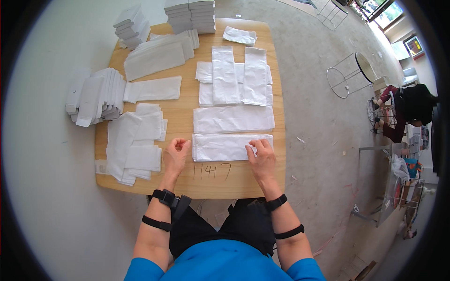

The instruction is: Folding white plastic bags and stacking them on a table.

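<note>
A neat stack of long white folded sheets, thin and slightly creased, [218,149] lies flat near the front of the wooden table. At its right end my right hand [262,158] is closed, thumb and fingers pinching at the top sheet, where a small white edge shows. My left hand [177,153] sits just off the stack's left end with its fingertips drawn together; anything between them is too small to make out. Beyond the stack lies another row of white sheets [233,120]. Farther back, two upright bundles [222,75] rest across more sheets laid sideways.
Loose white sheets [140,140] spread over the table's left side, beside a fanned pile of white flattened boxes [96,96]. Stacked white boxes [190,16] stand at the far edge. A round stool [364,65] and a seated person [403,112] are off to the right.
</note>
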Tool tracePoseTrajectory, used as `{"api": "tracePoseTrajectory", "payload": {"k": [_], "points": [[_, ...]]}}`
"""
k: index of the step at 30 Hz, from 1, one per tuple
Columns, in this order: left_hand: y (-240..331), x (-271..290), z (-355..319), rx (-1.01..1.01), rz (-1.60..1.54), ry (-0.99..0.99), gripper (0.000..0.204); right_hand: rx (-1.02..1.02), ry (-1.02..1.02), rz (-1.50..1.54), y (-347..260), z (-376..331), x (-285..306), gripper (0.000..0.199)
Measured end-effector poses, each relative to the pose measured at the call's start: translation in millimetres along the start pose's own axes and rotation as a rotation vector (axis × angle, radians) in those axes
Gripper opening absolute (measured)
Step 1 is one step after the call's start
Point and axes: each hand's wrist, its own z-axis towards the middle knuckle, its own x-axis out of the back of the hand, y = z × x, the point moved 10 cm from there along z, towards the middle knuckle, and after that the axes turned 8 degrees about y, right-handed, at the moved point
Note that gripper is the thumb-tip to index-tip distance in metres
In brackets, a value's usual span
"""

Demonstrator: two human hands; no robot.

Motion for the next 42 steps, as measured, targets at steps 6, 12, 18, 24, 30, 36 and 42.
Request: {"api": "tracePoseTrajectory", "payload": {"k": [6, 12, 18, 24, 30, 36, 42], "points": [[20, -5, -8, 0.086, 0.307, -0.078, 0.043, -0.278, 0.309, -0.138, 51, 15, 47, 0.035], [18, -28, -2, 0.065, 0.405, -0.097, 0.03, -0.521, -0.016, -0.214, 89, 24, 21, 0.039], [15, -36, -13, -0.018, 0.199, -0.109, 0.02, -0.296, -0.002, -0.16, 82, 23, 12, 0.014], [-1, -43, -25, 0.191, -0.274, -0.304, 0.014, -0.6, -0.04, 0.491, 100, 0, 7, 0.012], [69, 0, -30, -0.342, -0.413, -0.27, 0.018, 0.041, -0.066, 0.572, 34, 18, 52, 0.016], [57, -17, -44, -0.566, -0.009, -0.292, 0.028, 0.278, -0.063, 0.018, 37, -1, 44, 0.012], [56, -13, -47, -0.56, 0.005, -0.241, 0.039, 0.263, 0.001, -0.048, 40, -4, 43, 0.01]]}}
